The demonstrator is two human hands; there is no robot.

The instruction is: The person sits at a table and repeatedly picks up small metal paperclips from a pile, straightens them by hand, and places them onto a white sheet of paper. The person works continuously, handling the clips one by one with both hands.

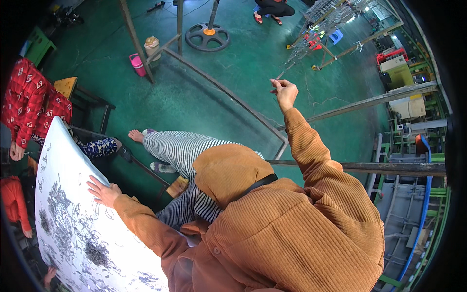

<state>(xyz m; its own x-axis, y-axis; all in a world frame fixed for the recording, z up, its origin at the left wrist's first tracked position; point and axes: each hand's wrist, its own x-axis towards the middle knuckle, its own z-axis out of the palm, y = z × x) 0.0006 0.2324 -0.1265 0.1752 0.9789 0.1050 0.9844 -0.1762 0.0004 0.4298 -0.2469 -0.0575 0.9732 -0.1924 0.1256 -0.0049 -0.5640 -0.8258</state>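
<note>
My left hand [104,192] lies with fingers spread on the edge of a white-topped table [131,243]. Loose small dark pieces, some shaped like hooks or loops, are scattered over that top; a dense dark heap [96,254] of them sits beyond the hand. My right arm reaches out to the far right. Thumb and fingers of my right hand [285,92] are pinched at a thin, small piece too fine to name. Just past the fingertips, thin metallic strands [292,61] run toward a rack hung with many silvery pieces [323,19].
A metal frame bar [219,85] crosses the green floor ahead. A pink bucket [137,64], a tan bucket [152,47] and a black wheel-shaped base [207,37] stand beyond. Co-workers are at left, one in a red patterned top [34,100]. Another person [272,9] crouches far ahead.
</note>
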